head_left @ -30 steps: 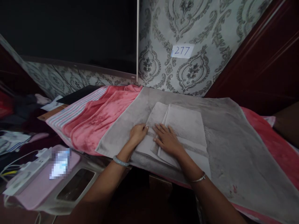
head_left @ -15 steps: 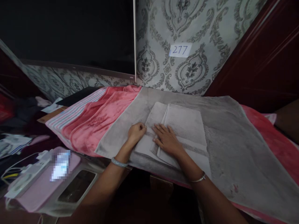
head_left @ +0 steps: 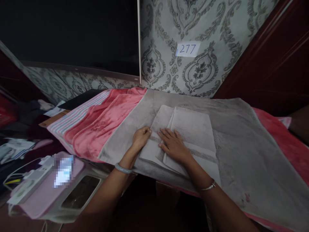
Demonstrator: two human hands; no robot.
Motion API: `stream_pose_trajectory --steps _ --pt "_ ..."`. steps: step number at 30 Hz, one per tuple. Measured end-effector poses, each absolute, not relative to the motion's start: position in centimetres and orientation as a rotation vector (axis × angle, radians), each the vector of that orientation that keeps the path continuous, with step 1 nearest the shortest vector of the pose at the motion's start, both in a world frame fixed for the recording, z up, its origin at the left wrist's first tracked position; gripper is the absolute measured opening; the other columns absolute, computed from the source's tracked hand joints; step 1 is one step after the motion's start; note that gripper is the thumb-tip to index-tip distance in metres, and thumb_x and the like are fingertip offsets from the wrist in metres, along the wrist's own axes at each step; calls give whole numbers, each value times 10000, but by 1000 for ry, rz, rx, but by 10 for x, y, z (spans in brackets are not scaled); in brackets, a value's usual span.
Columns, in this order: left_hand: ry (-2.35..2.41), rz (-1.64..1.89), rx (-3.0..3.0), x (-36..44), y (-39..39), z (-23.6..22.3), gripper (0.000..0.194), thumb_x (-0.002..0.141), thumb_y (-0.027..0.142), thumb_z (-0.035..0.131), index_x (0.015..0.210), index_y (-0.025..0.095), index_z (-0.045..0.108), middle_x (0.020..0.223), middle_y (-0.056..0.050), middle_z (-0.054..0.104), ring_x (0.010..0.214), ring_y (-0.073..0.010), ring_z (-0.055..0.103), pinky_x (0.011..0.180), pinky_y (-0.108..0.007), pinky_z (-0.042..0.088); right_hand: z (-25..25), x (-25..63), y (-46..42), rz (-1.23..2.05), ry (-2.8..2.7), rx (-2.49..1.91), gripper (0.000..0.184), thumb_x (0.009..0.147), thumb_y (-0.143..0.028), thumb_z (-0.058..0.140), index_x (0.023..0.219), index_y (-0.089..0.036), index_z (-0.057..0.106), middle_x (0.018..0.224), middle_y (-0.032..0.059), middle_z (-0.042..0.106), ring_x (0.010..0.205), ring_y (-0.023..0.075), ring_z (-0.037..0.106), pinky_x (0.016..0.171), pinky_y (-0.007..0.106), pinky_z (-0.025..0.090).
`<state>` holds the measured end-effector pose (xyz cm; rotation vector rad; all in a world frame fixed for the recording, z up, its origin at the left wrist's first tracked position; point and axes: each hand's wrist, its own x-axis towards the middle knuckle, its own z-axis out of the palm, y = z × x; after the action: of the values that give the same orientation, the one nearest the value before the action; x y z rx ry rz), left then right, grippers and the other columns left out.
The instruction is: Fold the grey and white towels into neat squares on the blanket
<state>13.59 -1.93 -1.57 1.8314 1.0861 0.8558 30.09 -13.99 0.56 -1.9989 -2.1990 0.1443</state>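
Observation:
A light grey towel (head_left: 193,125) with a darker band across it lies partly folded, one flap doubled over near its middle. At its left edge, my left hand (head_left: 141,138) is closed with thumb and fingertips pinched on the towel's border. My right hand (head_left: 175,146) rests palm down on the towel by the fold line, fingers stretched out and holding nothing. Under the towel a larger grey cloth (head_left: 241,154) is spread over the table. Part of the towel's near side is hidden by my right forearm.
A red blanket (head_left: 103,125) lies bunched left of the grey cloth. On the lower left, a power strip (head_left: 31,185) with cables sits on a pink-topped box (head_left: 45,199). A large dark screen (head_left: 72,32) and a patterned wall with a "277" paper (head_left: 188,49) stand behind.
The view has shifted very slightly. Both hands keep nearly the same places on the towel, and its fold looks the same.

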Motion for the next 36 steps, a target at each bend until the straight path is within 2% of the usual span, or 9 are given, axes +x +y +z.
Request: stream_pose_trajectory --steps 12,20,23,30,36 --pt "1008 807 1788 134 -16 -14 234 746 390 536 611 210 471 582 52 421 583 -125 395 576 -252 311 5 301 -140 150 -2205 -2010 590 1027 -440 362 1581 -239 339 1655 49 258 1541 258 161 1238 540 96" --pt "1150 717 2008 134 -17 -4 268 831 405 519 669 206 596 664 -7 586 686 -176 508 660 -287 331 8 300 -140 167 -2191 -2017 591 1025 -439 367 1581 -239 338 1656 43 257 1542 251 157 1240 537 85" --pt "1125 665 2018 135 -12 -2 296 834 397 522 637 199 619 654 -27 610 686 -187 520 665 -294 341 8 301 -140 172 -2189 -2011 594 1024 -442 369 1583 -243 334 1656 39 257 1541 252 159 1240 540 89" --pt "1006 645 1908 130 -6 -9 344 792 460 531 568 199 540 555 24 484 577 -144 436 544 -259 311 7 300 -140 167 -2188 -2021 601 1021 -436 373 1586 -236 326 1658 45 256 1541 251 156 1242 540 87" --pt "975 727 1768 131 -6 -18 344 740 474 560 541 202 492 525 38 413 535 -120 374 507 -251 273 5 301 -141 131 -2209 -1990 595 1025 -446 353 1582 -238 339 1650 54 279 1537 253 174 1240 547 102"
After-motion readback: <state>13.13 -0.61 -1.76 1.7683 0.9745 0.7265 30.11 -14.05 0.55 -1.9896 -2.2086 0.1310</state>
